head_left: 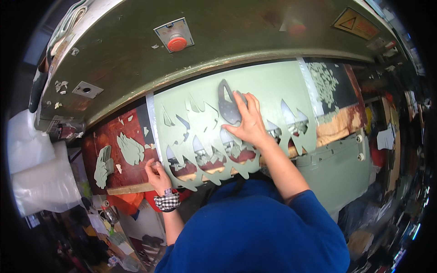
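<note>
A pale green sheet (268, 82) lies across the work board, its near part cut through with several jagged, leaf-like openings. On the sheet stands a dark grey metal cutting die (229, 110) with a long pointed outline. My right hand (248, 119) grips this die, fingers along its right side and thumb at its near end. By the left near edge of the sheet is my left hand (158, 176), fingers loosely bent and apart, with nothing visible in them. Cut green pieces (130, 149) lie in a stack to the left, and another stack (103, 166) sits beside it.
Above the board spans a dark green machine beam (246, 34) with a red push button (177, 43) and a yellow warning plate (356, 23). Small green scraps (323, 82) are heaped at the far right. Clear plastic sheeting (43, 182) hangs at the left.
</note>
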Tool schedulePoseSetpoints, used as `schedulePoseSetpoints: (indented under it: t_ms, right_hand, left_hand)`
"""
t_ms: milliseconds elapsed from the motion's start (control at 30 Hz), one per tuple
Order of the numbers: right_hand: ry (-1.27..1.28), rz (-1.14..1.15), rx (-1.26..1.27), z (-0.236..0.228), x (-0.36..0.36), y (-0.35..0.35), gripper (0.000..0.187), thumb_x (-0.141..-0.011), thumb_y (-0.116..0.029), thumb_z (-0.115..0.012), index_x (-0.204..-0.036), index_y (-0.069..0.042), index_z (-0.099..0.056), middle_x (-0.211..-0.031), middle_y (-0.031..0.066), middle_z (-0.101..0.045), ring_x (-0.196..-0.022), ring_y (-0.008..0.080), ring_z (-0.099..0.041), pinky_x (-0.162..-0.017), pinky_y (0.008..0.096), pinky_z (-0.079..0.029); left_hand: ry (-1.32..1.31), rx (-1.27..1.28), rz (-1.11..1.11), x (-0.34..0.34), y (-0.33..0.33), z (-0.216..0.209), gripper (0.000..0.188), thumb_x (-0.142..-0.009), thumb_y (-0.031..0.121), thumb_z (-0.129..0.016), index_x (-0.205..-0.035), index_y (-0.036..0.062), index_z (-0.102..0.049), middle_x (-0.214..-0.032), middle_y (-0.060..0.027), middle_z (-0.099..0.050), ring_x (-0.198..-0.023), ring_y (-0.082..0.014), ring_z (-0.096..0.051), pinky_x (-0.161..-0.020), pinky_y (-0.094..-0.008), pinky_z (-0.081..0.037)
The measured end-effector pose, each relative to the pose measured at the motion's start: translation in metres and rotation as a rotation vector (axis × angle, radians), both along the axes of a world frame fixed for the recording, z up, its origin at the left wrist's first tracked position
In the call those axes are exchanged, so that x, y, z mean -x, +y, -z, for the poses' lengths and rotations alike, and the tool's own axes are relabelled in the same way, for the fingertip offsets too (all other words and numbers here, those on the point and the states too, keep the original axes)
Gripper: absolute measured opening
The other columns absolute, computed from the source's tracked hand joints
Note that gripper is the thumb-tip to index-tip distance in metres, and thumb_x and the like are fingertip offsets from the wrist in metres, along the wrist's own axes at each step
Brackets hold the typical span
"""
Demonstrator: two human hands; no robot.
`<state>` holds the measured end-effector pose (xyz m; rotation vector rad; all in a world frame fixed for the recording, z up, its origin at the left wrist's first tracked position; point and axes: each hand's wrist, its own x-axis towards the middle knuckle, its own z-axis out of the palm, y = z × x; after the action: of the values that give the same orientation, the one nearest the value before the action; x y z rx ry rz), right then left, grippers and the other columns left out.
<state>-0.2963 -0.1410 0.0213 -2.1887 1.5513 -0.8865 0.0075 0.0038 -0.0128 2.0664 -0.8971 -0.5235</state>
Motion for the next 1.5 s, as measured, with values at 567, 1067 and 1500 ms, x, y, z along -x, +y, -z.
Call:
schedulePoseSetpoints:
  t_ms: [567,1067,1500]
  right_hand:
    - [-1.48,0.071,-0.715,-0.018,0.045,0.034,0.073,-0.081,-0.007,-0.071,-0.141,0.001,-0.03,-0.124,0.0182,-0.056,-0.114,0.0237,-0.055,-0.099,0.0365,-0.045]
    - [-0.9,0.199,-0.174,-0.03,0.122,0.04,0.072,-0.071,-0.001,-0.077,-0.134,0.002,-0.042,-0.131,0.0132,-0.05,-0.121,0.0214,-0.049,-0.103,0.0336,-0.038]
    - [-0.173,0.109,-0.086,-0.016,0.077,-0.057,0.1,-0.064,-0.015,-0.08,-0.145,-0.002,-0.025,-0.14,0.0196,-0.038,-0.131,0.033,-0.037,-0.106,0.0441,-0.037]
  left_hand:
    - [-0.317,0.187,0.558,0.179,-0.099,-0.038,0.012,-0.09,0.01,-0.055,-0.086,0.0002,-0.059,-0.083,-0.016,-0.056,-0.08,-0.0336,-0.053,-0.073,-0.0419,-0.041]
    - [0.076,0.191,0.485,0.145,-0.1,-0.03,0.02,-0.086,0.006,-0.064,-0.105,0.005,-0.062,-0.08,-0.0062,-0.06,-0.069,-0.0156,-0.058,-0.063,-0.0286,-0.048]
    - [-0.484,0.139,0.141,0.007,-0.052,-0.006,0.024,-0.087,0.004,-0.06,-0.11,-0.0021,-0.056,-0.099,-0.0172,-0.057,-0.092,-0.0314,-0.055,-0.079,-0.0369,-0.045]
